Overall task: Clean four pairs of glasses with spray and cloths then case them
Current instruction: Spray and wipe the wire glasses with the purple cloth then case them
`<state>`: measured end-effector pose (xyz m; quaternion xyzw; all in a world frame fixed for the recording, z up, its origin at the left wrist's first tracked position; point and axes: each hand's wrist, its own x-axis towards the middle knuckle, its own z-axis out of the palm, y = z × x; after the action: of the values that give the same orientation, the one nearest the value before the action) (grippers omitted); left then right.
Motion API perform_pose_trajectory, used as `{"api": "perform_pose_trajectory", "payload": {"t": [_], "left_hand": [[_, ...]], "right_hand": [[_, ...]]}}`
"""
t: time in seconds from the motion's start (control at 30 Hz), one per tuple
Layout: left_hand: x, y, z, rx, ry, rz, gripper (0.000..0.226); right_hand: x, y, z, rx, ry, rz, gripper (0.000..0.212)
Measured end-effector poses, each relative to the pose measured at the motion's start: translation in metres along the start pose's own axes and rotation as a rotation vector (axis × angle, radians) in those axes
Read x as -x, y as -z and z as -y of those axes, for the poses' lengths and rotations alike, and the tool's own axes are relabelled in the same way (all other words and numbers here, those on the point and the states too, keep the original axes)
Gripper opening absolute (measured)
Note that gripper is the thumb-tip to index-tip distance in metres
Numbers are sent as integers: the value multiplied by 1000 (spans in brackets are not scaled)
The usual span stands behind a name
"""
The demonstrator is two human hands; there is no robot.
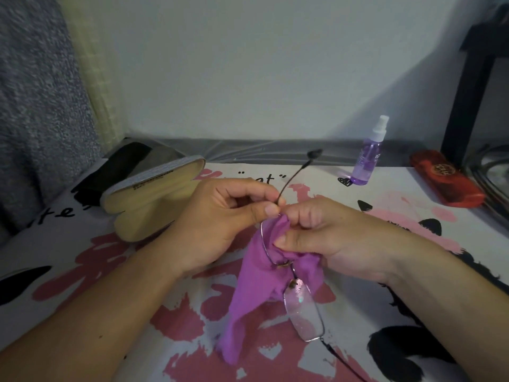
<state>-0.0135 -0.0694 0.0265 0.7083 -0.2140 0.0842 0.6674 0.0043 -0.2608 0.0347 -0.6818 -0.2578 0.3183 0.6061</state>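
Left hand (220, 216) pinched on temple of thin-rimmed glasses (304, 312), right hand (325, 235) clamping purple cloth (256, 288) around upper lens, open beige case (148, 199) behind left.

Patterned tablecloth (413, 221) under open beige case (148, 205), spray bottle (369, 158), red case (446, 177).

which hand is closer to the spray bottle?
Right. The right hand is nearer the spray bottle, which stands beyond it to the right; the left hand is further left.
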Motion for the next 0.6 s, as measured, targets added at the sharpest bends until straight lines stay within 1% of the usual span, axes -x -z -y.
{"api": "perform_pose_trajectory", "payload": {"t": [0.1, 0.17, 0.27, 0.4, 0.6], "left_hand": [[-1, 1, 1, 18, 5, 14, 14], [-1, 1, 1, 30, 3, 28, 16], [-1, 1, 2, 11, -6, 66, 14], [-2, 2, 3, -20, -21, 93, 17], [-2, 1, 4, 7, -15, 35, 14]], "right_hand": [[5, 2, 4, -176, -64, 177, 25], [4, 3, 5, -236, -93, 210, 27], [0, 1, 6, -197, -125, 146, 26], [-2, -6, 7, -194, -159, 40, 29], [-1, -15, 10, -135, -132, -102, 19]]}}
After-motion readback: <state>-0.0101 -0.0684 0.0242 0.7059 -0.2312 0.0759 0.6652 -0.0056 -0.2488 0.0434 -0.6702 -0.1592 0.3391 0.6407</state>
